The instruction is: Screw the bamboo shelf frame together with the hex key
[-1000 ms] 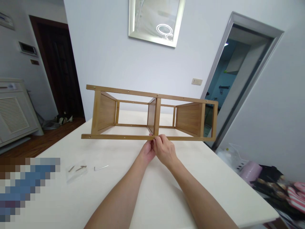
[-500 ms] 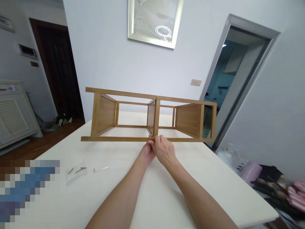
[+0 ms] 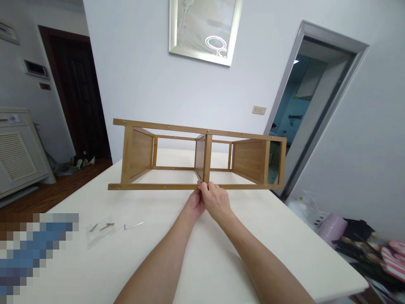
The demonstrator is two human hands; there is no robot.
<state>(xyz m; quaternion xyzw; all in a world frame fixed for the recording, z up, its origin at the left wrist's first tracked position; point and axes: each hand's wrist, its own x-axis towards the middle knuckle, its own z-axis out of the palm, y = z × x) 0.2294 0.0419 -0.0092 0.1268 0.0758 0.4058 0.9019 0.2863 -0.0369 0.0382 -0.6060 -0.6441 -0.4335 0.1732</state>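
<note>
A brown wooden shelf unit (image 3: 207, 158) lies on its side on the white table (image 3: 240, 236), its open front facing me. My right hand (image 3: 217, 200) is closed at the lower rail, where the middle shelf meets it, with its fingers curled over the wood. Pressed close beside it, my left hand (image 3: 194, 202) is closed at the same joint, a fingertip showing above the rail. The right hand covers part of the left one. Whether a small screw sits between the fingers is hidden.
Left of my arms lie a clear plastic bag (image 3: 100, 231) with several screws and a thin metal hex key (image 3: 133, 226). A pixelated blue patch (image 3: 38, 253) covers the table's left edge. Beyond the right edge are a lilac container (image 3: 332, 228) and piled items.
My right hand has shifted slightly left, and its fingers have turned a little at the joint. The shelf unit, bag and hex key stay in place; the view has tilted slightly.
</note>
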